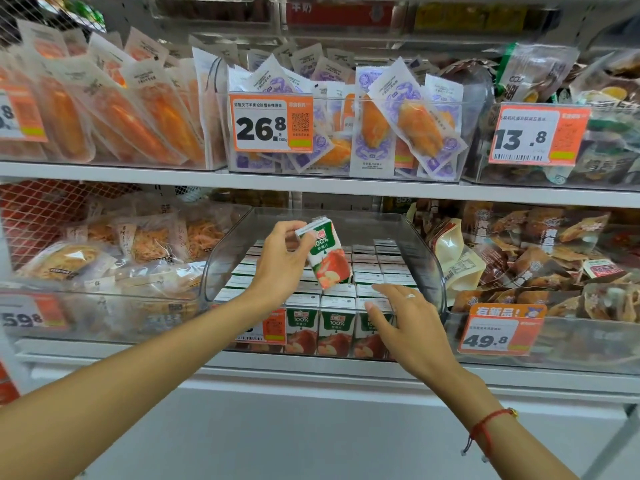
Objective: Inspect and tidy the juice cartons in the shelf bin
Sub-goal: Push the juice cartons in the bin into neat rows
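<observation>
While aloft, carton (327, 252) in left hand (280, 261)

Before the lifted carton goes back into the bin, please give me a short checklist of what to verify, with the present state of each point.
1. Left hand grips the lifted carton firmly: ok, fingers curl round its top and side.
2. Carton upright for insertion: not ok, it is tilted.
3. Free slot among the packed cartons below it: cannot tell, the hand and carton hide that spot.
4. Right hand free to steady the rows: ok, fingers spread over the front cartons, holding nothing.
5. Front row in the clear bin faces forward: ok where visible.
</observation>
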